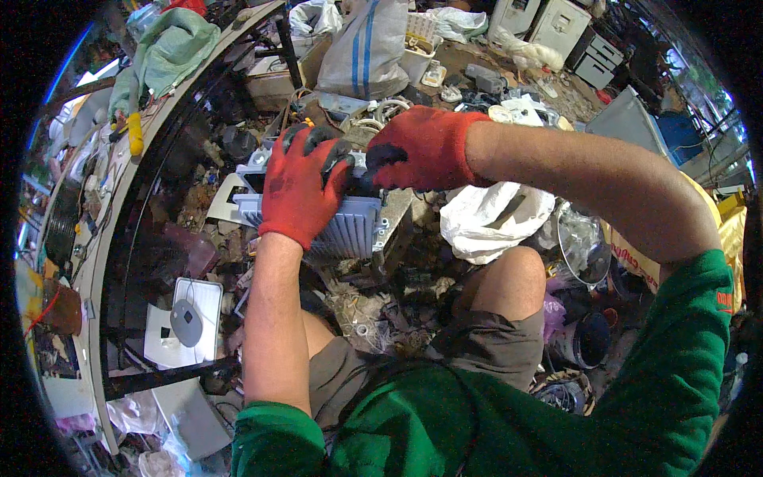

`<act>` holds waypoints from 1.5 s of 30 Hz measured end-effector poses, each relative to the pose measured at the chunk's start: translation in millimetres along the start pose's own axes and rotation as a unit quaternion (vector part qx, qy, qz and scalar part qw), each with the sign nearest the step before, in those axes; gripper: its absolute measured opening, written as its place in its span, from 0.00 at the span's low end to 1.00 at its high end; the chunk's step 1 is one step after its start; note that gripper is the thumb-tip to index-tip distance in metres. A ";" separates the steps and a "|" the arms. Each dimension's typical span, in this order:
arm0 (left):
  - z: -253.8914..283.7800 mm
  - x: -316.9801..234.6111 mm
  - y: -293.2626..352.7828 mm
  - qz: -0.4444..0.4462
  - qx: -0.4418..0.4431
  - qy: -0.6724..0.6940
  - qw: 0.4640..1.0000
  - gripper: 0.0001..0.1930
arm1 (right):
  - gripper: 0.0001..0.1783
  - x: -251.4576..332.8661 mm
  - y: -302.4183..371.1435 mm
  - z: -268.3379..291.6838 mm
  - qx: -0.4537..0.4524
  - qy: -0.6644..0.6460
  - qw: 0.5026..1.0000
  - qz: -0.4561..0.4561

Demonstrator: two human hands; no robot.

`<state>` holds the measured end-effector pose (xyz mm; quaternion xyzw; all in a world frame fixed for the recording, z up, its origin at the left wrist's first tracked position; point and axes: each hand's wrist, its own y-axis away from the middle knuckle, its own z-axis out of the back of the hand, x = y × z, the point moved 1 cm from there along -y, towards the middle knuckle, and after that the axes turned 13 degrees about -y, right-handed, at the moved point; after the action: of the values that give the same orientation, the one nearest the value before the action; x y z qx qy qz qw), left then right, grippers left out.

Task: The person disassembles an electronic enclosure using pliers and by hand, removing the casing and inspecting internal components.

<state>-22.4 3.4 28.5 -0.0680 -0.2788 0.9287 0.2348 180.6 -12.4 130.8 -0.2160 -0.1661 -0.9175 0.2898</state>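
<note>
Centre of frame, above the knees: grey ribbed metal casing (350, 226), finned face up, resting amid scrap. Left hand (302, 187), red glove with black fingertips, lies flat on top of casing, fingers spread wide, pressing rather than gripping. Right hand (417, 151), same glove, curled at casing's upper right corner, fingers bent around something small; what it pinches is hidden. White plastic bag (489, 222) just right of casing.
</note>
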 end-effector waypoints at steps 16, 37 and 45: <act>0.0 3.2 -0.5 -0.005 0.003 -0.004 1.000 0.19 | 0.29 19.0 -0.7 5.9 0.101 0.228 0.961 0.120; 3.3 -4.3 0.6 -0.005 -0.003 0.010 1.000 0.19 | 0.10 -24.7 -1.4 1.7 -0.004 0.351 0.829 0.436; -1.3 2.1 4.0 0.000 -0.012 -0.002 1.000 0.19 | 0.18 -17.0 10.4 -8.4 -0.058 0.096 0.982 0.153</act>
<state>-25.5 2.1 25.2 -0.0688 -0.2909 0.9254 0.2329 197.0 -16.3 117.2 -0.1662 -0.0491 -0.8871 0.4279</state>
